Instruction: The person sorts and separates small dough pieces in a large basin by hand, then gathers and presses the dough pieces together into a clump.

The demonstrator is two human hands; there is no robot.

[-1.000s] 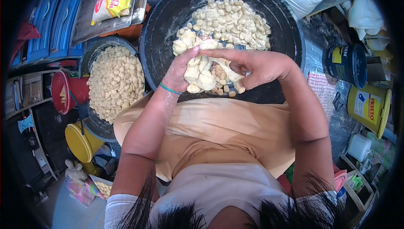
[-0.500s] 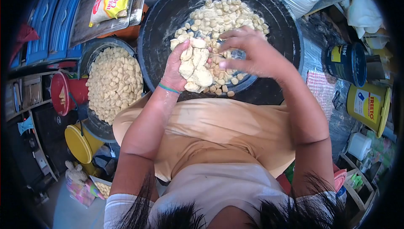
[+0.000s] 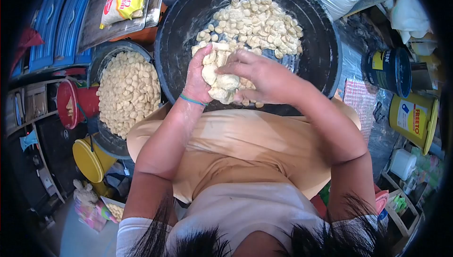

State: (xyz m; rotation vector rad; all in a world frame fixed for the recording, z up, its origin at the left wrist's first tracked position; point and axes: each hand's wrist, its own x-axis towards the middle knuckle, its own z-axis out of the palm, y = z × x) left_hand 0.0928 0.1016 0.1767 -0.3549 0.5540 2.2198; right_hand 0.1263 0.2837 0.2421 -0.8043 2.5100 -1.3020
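My left hand [image 3: 196, 77], with a green band at its wrist, cups a pile of pale, crumb-coated dough pieces [image 3: 225, 82]. From the right, my right hand [image 3: 264, 75] curls over the same pile, its fingers on the pieces and its thumb lower down, partly hidden. Both hands are above the near side of a large black basin [image 3: 309, 92]. Many small round pale pieces [image 3: 255, 18] lie across the far part of that basin. A few browner bits show under my hands.
Left of the basin stands a dark tub heaped with similar pieces [image 3: 127, 94]. A bread crumbs bag [image 3: 125, 3] lies on a board at the upper left. Red [image 3: 68, 103] and yellow [image 3: 88, 161] buckets are at the left; dark [image 3: 401, 73] and yellow [image 3: 413, 120] buckets at the right.
My right hand has moved left and slightly down onto the pile in my left hand. Several loose pieces near the basin's middle no longer show there. My left hand has hardly moved.
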